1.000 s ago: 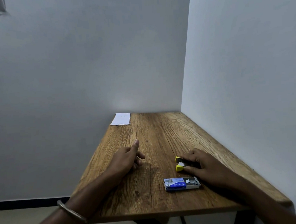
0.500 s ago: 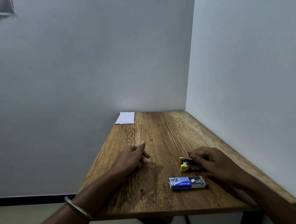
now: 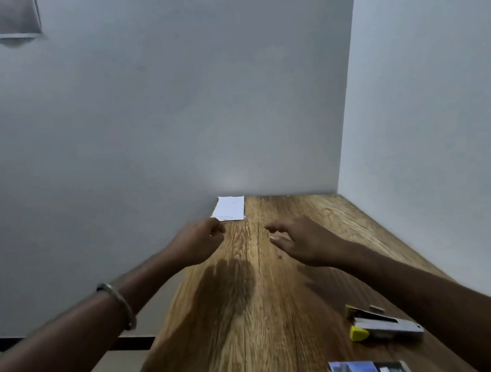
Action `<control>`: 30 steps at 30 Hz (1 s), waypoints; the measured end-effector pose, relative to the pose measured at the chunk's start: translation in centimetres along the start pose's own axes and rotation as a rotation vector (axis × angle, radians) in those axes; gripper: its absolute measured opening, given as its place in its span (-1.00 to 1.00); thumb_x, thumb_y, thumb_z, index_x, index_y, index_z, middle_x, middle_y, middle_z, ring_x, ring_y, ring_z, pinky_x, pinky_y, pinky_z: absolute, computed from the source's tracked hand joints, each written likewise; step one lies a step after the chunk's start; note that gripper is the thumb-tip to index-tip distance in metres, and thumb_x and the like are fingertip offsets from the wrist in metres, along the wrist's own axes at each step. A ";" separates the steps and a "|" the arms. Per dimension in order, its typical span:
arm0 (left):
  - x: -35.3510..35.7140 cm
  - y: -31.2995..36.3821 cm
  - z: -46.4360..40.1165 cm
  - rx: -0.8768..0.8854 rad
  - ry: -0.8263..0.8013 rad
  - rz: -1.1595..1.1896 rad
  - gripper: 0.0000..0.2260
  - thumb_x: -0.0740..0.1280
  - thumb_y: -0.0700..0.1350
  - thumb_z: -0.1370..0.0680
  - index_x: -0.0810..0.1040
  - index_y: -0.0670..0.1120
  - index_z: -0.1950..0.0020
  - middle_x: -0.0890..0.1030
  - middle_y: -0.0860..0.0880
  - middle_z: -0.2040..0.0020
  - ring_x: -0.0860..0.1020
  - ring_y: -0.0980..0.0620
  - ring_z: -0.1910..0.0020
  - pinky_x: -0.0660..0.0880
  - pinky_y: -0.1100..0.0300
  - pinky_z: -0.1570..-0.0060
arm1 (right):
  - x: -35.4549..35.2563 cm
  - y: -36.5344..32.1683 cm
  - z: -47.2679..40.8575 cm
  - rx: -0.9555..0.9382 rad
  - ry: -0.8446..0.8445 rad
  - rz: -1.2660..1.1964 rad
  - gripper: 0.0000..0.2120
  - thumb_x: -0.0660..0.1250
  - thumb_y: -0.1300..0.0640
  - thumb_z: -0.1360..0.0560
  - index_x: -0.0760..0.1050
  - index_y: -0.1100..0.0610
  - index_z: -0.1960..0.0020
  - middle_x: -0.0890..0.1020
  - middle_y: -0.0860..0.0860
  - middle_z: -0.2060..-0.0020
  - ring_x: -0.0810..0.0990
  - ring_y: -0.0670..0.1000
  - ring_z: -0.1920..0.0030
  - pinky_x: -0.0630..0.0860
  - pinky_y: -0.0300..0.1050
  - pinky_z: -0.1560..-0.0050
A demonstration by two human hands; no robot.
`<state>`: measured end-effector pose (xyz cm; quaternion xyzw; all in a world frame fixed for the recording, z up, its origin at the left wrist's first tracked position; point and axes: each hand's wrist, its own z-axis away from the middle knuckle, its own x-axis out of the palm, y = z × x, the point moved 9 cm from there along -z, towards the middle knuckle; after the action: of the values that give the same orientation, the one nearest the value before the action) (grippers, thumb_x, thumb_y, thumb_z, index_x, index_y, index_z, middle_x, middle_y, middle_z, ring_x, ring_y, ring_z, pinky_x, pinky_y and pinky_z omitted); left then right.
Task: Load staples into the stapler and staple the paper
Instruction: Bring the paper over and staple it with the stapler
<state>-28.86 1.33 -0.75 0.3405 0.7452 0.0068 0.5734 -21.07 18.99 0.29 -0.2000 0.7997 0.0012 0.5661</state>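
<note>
A small white sheet of paper [image 3: 230, 208] lies at the far left corner of the wooden table [image 3: 247, 316], against the wall. My left hand [image 3: 200, 242] is stretched out just short of the paper's near edge, fingers loosely curled, holding nothing. My right hand [image 3: 297, 240] hovers to the right of it over the table, fingers apart and empty. The yellow and grey stapler [image 3: 379, 323] lies open on the table near my right forearm. A blue box of staples [image 3: 367, 370] sits at the near edge, partly cut off.
Grey walls close the table in at the back and along the right side. The table's left edge drops off to the floor. A metal bangle [image 3: 119, 305] circles my left wrist.
Both hands have left the near part of the table and reached far forward toward the paper. My right hand let go of the stapler, which stays open on the table.
</note>
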 end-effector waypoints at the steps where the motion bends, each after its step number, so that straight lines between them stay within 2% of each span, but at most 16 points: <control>1: 0.2 -0.8 -1.3 0.026 -0.019 -0.067 -0.74 0.23 -0.11 -0.59 0.58 -0.09 -0.23 0.65 -0.07 -0.18 0.58 -0.08 -0.17 0.47 0.11 -0.13 | 1.0 0.2 -1.8 -0.004 -0.020 0.032 -0.59 0.25 0.06 -0.63 0.40 0.12 -0.45 0.53 0.07 -0.37 0.47 0.06 -0.36 0.42 -0.01 -0.34; 3: 1.1 -2.6 -3.8 0.066 -0.079 -0.163 -0.66 0.21 -0.09 -0.61 0.46 -0.10 -0.38 0.54 -0.11 -0.35 0.49 -0.10 -0.31 0.43 0.07 -0.27 | 3.3 0.7 -5.2 -0.008 -0.065 0.091 -0.56 0.24 0.08 -0.62 0.35 0.15 -0.47 0.48 0.12 -0.41 0.43 0.11 -0.40 0.39 0.04 -0.36; 6: 2.8 -4.4 -7.0 0.089 -0.146 -0.281 -0.58 0.18 -0.05 -0.64 0.32 -0.10 -0.50 0.40 -0.12 -0.48 0.40 -0.13 -0.42 0.36 0.00 -0.37 | 6.5 1.5 -9.3 -0.008 -0.135 0.172 -0.58 0.21 0.09 -0.61 0.33 0.19 -0.43 0.47 0.16 -0.38 0.44 0.16 -0.36 0.43 0.11 -0.30; 9: 4.6 -6.0 -9.6 0.089 -0.207 -0.367 -0.53 0.16 -0.02 -0.65 0.23 -0.10 -0.55 0.33 -0.11 -0.53 0.35 -0.12 -0.47 0.31 -0.04 -0.41 | 9.0 2.5 -12.7 -0.017 -0.167 0.195 -0.59 0.21 0.08 -0.60 0.33 0.21 -0.40 0.47 0.18 -0.36 0.45 0.17 -0.34 0.45 0.13 -0.27; 14: 7.1 -7.9 -13.2 0.087 -0.272 -0.420 -0.51 0.12 -0.01 -0.65 0.18 -0.11 -0.56 0.26 -0.12 -0.57 0.30 -0.12 -0.50 0.25 -0.06 -0.45 | 11.6 4.4 -16.9 -0.010 -0.193 0.189 -0.65 0.18 0.06 -0.60 0.36 0.21 -0.31 0.49 0.16 -0.30 0.49 0.16 -0.28 0.46 0.11 -0.25; 17: 8.3 -8.3 -14.5 0.075 -0.262 -0.396 -0.57 0.07 -0.03 -0.65 0.27 -0.14 -0.50 0.33 -0.14 -0.52 0.35 -0.15 -0.46 0.28 -0.08 -0.41 | 12.3 5.6 -18.7 -0.016 -0.171 0.156 -0.83 0.15 0.07 -0.61 0.36 0.17 -0.06 0.54 0.17 -0.16 0.53 0.18 -0.16 0.46 0.05 -0.14; 18: 8.7 -8.4 -14.9 0.075 -0.258 -0.398 -0.60 0.05 -0.03 -0.65 0.31 -0.16 -0.45 0.37 -0.15 -0.49 0.37 -0.16 -0.44 0.29 -0.09 -0.39 | 12.5 5.8 -19.2 -0.016 -0.167 0.147 -0.83 0.14 0.06 -0.62 0.36 0.18 -0.05 0.54 0.18 -0.16 0.53 0.19 -0.15 0.45 0.03 -0.11; 21: 9.9 -8.9 -15.5 0.064 -0.286 -0.387 -0.66 0.02 -0.02 -0.67 0.40 -0.17 -0.30 0.49 -0.18 -0.34 0.45 -0.19 -0.34 0.32 -0.10 -0.33 | 13.7 6.0 -19.9 -0.005 -0.222 0.142 -0.69 0.11 0.02 -0.66 0.39 0.25 -0.20 0.53 0.21 -0.22 0.52 0.19 -0.19 0.39 -0.04 -0.09; 23: 10.5 -9.0 -15.6 0.045 -0.311 -0.346 -0.65 0.02 -0.01 -0.67 0.45 -0.16 -0.28 0.53 -0.18 -0.28 0.49 -0.18 -0.28 0.36 -0.06 -0.29 | 14.7 6.2 -19.9 0.013 -0.305 0.151 -0.64 0.07 0.01 -0.67 0.40 0.27 -0.25 0.53 0.23 -0.24 0.51 0.20 -0.21 0.33 -0.09 -0.04; 26: 10.6 -8.6 -15.1 0.019 -0.314 -0.275 -0.64 0.03 -0.01 -0.68 0.48 -0.17 -0.29 0.55 -0.21 -0.27 0.51 -0.18 -0.23 0.39 0.00 -0.21 | 15.1 6.1 -18.9 0.029 -0.378 0.135 -0.60 0.03 -0.02 -0.69 0.42 0.27 -0.27 0.53 0.23 -0.24 0.52 0.20 -0.20 0.37 -0.05 -0.09; 30: 10.0 -7.7 -12.8 0.005 -0.327 -0.262 -0.63 0.06 0.06 -0.66 0.55 -0.14 -0.15 0.61 -0.17 -0.15 0.56 -0.11 -0.08 0.49 -0.05 -0.15 | 13.8 4.9 -16.3 0.015 -0.396 0.126 -0.58 0.01 -0.05 -0.69 0.45 0.23 -0.26 0.57 0.21 -0.20 0.54 0.18 -0.17 0.38 -0.03 -0.08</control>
<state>-44.81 5.42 -7.95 0.2388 0.6801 -0.1250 0.6818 -41.23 15.39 -7.51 -0.1411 0.6835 0.0698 0.7127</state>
